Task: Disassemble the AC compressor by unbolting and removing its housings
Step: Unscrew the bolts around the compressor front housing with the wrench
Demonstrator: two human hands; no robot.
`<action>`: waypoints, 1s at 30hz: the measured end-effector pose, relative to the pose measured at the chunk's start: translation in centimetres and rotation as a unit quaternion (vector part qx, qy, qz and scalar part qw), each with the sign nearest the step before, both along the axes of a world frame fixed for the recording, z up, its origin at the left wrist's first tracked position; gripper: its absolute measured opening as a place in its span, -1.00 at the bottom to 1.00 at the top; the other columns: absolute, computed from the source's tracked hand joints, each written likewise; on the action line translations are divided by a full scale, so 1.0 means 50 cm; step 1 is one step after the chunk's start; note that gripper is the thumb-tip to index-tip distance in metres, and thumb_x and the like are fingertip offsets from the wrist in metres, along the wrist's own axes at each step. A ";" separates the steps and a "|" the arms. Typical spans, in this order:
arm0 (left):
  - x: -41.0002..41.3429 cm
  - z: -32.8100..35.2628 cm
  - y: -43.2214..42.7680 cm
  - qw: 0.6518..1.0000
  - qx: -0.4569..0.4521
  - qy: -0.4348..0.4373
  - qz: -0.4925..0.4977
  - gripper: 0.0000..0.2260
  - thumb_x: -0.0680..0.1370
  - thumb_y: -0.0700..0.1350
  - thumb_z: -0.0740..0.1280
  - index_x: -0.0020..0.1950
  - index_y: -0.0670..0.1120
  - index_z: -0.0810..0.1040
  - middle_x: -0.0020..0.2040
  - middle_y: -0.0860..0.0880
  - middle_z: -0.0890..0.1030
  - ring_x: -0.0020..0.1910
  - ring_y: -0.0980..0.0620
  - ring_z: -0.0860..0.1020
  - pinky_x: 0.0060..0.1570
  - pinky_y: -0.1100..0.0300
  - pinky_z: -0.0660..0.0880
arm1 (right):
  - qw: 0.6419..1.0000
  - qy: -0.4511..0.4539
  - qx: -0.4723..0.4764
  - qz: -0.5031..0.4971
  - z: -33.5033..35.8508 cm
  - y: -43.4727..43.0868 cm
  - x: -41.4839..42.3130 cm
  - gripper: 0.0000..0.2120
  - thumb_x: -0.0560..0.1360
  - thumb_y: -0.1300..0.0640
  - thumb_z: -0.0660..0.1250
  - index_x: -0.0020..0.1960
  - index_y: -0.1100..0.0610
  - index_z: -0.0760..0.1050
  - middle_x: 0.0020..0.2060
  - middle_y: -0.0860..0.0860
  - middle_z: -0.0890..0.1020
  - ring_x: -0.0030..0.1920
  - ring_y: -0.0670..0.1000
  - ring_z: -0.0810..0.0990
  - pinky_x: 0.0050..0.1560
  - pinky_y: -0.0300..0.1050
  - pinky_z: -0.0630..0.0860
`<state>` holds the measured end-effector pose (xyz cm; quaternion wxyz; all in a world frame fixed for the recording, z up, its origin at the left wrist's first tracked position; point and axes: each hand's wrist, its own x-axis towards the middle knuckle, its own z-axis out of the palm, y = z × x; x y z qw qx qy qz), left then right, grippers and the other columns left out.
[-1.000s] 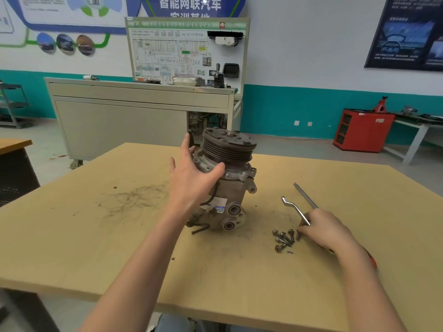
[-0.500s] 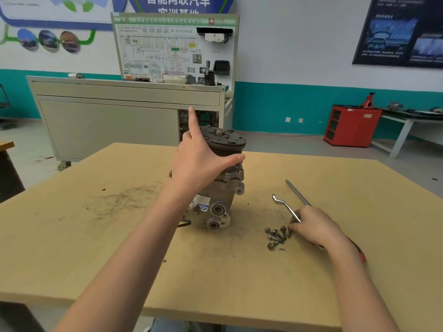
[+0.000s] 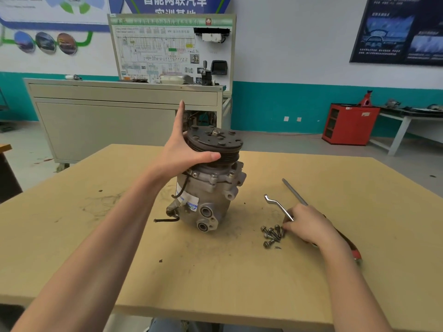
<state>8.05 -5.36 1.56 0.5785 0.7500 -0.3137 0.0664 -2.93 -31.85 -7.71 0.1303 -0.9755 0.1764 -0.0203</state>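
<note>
Several bolts [image 3: 272,234] lay loose on the table [image 3: 215,271], so unbolting looked well along. The right hand [image 3: 308,225] curled beside them, its grip unclear. Farther off, the left hand [image 3: 184,154] clasped the standing compressor [image 3: 206,195] by its pulley [image 3: 225,142], housings not yet off.

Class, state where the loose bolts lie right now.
Head view: the loose bolts lie clustered on the table, right of the AC compressor, beside the right hand and the bent wrench.
</note>
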 end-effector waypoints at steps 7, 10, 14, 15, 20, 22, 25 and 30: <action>0.024 0.021 0.015 0.994 0.040 0.016 -0.101 0.37 -0.03 0.25 0.64 0.57 0.19 -0.17 0.23 0.40 0.20 0.16 0.38 0.51 0.10 0.43 0.45 | 1.000 0.008 -0.006 0.002 0.007 0.004 -0.006 -0.91 0.50 0.09 0.31 -0.12 0.08 0.57 -0.35 -0.06 0.51 -0.33 -0.07 0.47 -0.37 -0.20 0.36; 0.024 0.017 0.015 0.991 0.034 0.009 -0.128 0.36 -0.04 0.27 0.64 0.56 0.21 -0.14 0.42 0.36 0.07 0.34 0.21 0.43 0.29 0.24 0.41 | 1.000 0.006 -0.011 0.005 0.009 0.008 -0.006 -0.91 0.50 0.09 0.31 -0.12 0.07 0.56 -0.35 -0.07 0.50 -0.33 -0.09 0.46 -0.39 -0.21 0.34; 0.016 0.015 0.008 0.989 0.026 0.011 -0.148 0.35 -0.02 0.24 0.65 0.56 0.23 -0.14 0.50 0.20 0.06 0.36 0.11 0.44 0.30 0.16 0.42 | 1.000 0.008 -0.010 0.002 0.012 0.013 -0.011 -0.92 0.50 0.09 0.31 -0.16 0.05 0.54 -0.38 -0.06 0.50 -0.39 -0.09 0.46 -0.43 -0.23 0.29; 0.014 0.015 0.006 0.988 0.025 0.017 -0.149 0.36 -0.02 0.23 0.66 0.56 0.22 -0.15 0.52 0.12 0.10 0.34 0.10 0.46 0.27 0.18 0.44 | 1.000 0.010 -0.007 0.002 0.013 0.014 -0.011 -0.92 0.50 0.09 0.32 -0.16 0.06 0.54 -0.38 -0.06 0.50 -0.40 -0.09 0.46 -0.44 -0.24 0.29; 0.016 0.009 0.004 0.989 0.022 0.029 -0.142 0.33 0.05 0.09 0.67 0.57 0.17 -0.17 0.15 0.35 0.51 0.17 0.17 0.58 0.06 0.33 0.51 | 1.000 0.013 0.025 0.006 0.016 0.011 -0.012 -0.85 0.49 0.07 0.34 -0.18 0.14 0.57 -0.46 -0.02 0.48 -0.51 -0.06 0.44 -0.48 -0.23 0.29; 0.016 0.004 0.005 0.990 0.019 0.016 -0.139 0.23 0.16 -0.03 0.60 0.57 0.14 -0.20 0.02 0.53 0.51 0.12 0.25 0.59 0.00 0.40 0.50 | 0.996 -0.038 0.079 -0.008 0.020 0.006 -0.014 -0.76 0.50 0.03 0.33 -0.28 0.14 0.53 -0.54 -0.02 0.45 -0.58 -0.06 0.41 -0.50 -0.23 0.29; 0.008 0.000 0.007 0.991 0.016 0.010 -0.130 0.20 0.21 -0.09 0.58 0.57 0.15 -0.22 0.06 0.42 0.55 0.12 0.23 0.59 -0.01 0.41 0.49 | 0.963 -0.182 0.193 -0.038 0.027 0.006 -0.015 -0.65 0.55 -0.03 0.25 -0.34 0.13 0.51 -0.67 -0.01 0.45 -0.65 -0.11 0.38 -0.49 -0.22 0.28; -0.026 -0.001 0.008 0.992 -0.007 0.006 -0.124 0.20 0.24 -0.12 0.63 0.56 0.18 -0.19 0.23 0.18 0.46 0.21 0.19 0.55 0.15 0.34 0.47 | 0.797 -0.265 0.541 -0.043 0.042 0.029 -0.024 -0.70 0.61 0.08 0.15 -0.21 0.21 0.45 -0.58 0.09 0.53 -0.62 -0.06 0.43 -0.62 -0.30 0.28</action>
